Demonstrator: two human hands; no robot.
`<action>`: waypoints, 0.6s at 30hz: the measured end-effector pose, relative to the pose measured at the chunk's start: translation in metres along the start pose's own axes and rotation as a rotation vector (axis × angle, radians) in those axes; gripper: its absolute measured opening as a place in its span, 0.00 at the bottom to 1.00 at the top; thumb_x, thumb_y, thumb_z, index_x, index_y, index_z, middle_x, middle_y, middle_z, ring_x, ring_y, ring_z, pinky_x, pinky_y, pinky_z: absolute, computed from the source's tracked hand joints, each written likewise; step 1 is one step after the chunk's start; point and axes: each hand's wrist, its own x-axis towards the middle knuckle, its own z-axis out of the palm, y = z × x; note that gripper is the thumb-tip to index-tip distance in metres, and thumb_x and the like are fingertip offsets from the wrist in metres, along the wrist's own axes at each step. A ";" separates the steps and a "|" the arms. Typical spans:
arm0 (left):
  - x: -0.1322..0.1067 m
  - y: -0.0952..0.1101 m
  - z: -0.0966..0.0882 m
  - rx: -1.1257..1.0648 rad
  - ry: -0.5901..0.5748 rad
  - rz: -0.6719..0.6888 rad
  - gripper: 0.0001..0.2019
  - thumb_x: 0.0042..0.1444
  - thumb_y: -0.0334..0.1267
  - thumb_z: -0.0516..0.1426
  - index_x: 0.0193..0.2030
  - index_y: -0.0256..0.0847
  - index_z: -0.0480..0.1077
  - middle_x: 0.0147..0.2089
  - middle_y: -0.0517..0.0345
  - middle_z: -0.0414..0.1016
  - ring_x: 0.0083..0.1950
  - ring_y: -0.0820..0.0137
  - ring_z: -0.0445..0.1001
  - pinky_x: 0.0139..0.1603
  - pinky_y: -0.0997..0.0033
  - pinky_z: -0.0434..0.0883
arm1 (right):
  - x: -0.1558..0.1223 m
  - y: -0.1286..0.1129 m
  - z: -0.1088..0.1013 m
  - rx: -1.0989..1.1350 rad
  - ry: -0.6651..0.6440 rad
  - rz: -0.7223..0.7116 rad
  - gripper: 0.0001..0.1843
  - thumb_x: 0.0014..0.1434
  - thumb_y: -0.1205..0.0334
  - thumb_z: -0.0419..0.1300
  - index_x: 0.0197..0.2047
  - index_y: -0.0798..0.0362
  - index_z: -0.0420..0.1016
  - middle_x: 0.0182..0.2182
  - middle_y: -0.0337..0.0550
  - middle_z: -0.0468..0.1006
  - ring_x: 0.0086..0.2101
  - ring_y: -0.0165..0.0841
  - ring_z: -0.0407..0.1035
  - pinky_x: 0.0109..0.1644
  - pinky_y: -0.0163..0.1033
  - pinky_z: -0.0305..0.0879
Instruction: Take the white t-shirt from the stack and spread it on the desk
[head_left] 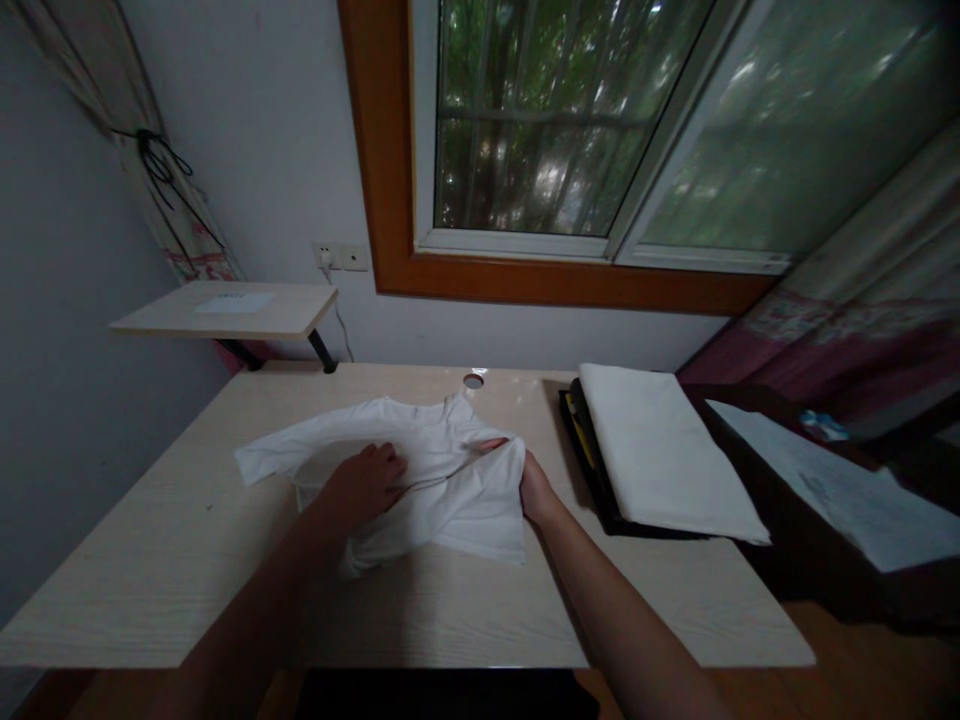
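A small white long-sleeved shirt (420, 440) lies rumpled on the desk, its neckline toward the window and one sleeve stretched out to the left. My left hand (371, 482) is closed on the front of the shirt, fingers curled into the cloth beside a long crease. At the shirt's right side, my right hand (534, 488) grips the fabric near the shoulder. Part of that hand is covered by cloth, with some fingers showing through an opening. The lower hem spreads loosely between my forearms.
The shirt is on a pale wooden desk (480, 620). To the right, a folded white cloth (667, 450) rests on a black case (585, 450). A raised shelf (292, 312) with a paper sheet (234, 302) stands at the back left. Behind are a cable hole (473, 381) and a window.
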 end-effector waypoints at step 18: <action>-0.040 -0.057 -0.078 -0.674 0.858 -0.753 0.15 0.65 0.39 0.47 0.57 0.44 0.54 0.33 0.62 0.74 0.30 0.67 0.78 0.33 0.69 0.73 | 0.004 -0.009 0.005 0.049 0.104 -0.162 0.27 0.66 0.37 0.54 0.43 0.51 0.81 0.31 0.44 0.79 0.29 0.35 0.67 0.36 0.42 0.64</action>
